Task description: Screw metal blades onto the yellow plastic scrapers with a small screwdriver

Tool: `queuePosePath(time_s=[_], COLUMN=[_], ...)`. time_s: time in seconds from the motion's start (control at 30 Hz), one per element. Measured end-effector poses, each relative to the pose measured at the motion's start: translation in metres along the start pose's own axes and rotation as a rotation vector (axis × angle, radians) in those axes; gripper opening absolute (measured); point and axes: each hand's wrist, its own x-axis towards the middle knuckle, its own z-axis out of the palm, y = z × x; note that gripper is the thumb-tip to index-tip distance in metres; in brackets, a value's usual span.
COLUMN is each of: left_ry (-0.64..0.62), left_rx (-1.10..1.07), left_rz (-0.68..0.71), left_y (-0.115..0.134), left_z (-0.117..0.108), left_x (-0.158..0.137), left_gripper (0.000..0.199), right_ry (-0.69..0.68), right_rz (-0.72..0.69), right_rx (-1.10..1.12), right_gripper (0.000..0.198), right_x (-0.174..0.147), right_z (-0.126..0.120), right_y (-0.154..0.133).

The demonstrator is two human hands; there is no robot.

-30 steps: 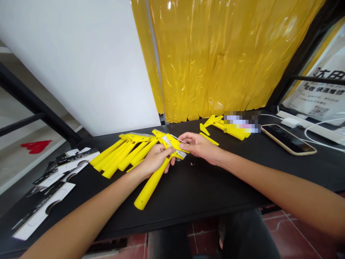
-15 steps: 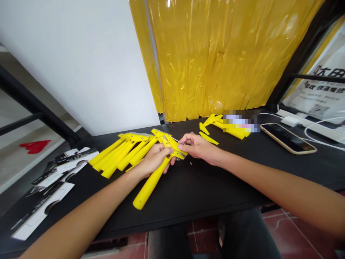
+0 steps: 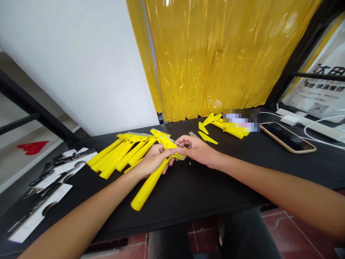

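- The left hand [image 3: 159,160] was closed, and its fingers gripped a yellow tool [image 3: 148,187] just below the wide head.
- The right hand [image 3: 195,148] had bent fingers that pinched a thin metal stick [image 3: 174,142], with the fingertips at the tool's head.
- The yellow tool was over the black table [image 3: 223,187], its head between the 2 hands and its long round handle slanting back toward the person.
- A row of other yellow tools [image 3: 122,153] lay close together, just left of the left hand.
- A flat yellow piece [image 3: 207,137] lay just past the right hand, near some more yellow tools [image 3: 234,131] that blurry squares partly hid.
- Little bits [image 3: 190,163], too small to name, lay near the right hand.
- A phone [image 3: 288,137] lay far right, and black-and-white cards [image 3: 29,222] lay far left.
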Motion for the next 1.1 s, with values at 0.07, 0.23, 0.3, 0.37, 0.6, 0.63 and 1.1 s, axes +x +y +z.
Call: queuePosePath(time_s=[0.07, 0.23, 0.3, 0.37, 0.6, 0.63, 1.1], left_ry=[-0.003, -0.027, -0.035, -0.039, -0.07, -0.076, -0.192], left_rx=[0.012, -0.015, -0.049, -0.08, -0.084, -0.085, -0.074], left_rz=[-0.004, 0.003, -0.004, -0.018, -0.036, -0.034, -0.011], left_y=[0.002, 0.001, 0.001, 0.0, 0.002, 0.003, 0.002], left_z=[0.0, 0.0, 0.0, 0.001, 0.002, 0.002, -0.001], left_x=[0.0, -0.001, -0.001, -0.001, -0.004, -0.004, -0.006], left_gripper=[0.034, 0.031, 0.025, 0.021, 0.024, 0.024, 0.025], right_ry=[-0.01, -0.103, -0.141, -0.162, -0.166, -0.168, -0.197], right_rz=[0.026, 0.18, 0.226, 0.244, 0.189, 0.181, 0.139], right_rx=[0.021, 0.158, 0.198, 0.214, 0.235, 0.236, 0.142], right_gripper=[0.022, 0.025, 0.031, 0.035, 0.032, 0.032, 0.033], right_x=[-0.001, -0.001, 0.0, 0.0, 0.001, 0.001, 0.001], right_z=[0.0, -0.002, -0.004, -0.007, -0.015, -0.017, -0.019], right_y=[-0.001, -0.005, -0.006, -0.007, -0.009, -0.009, -0.008])
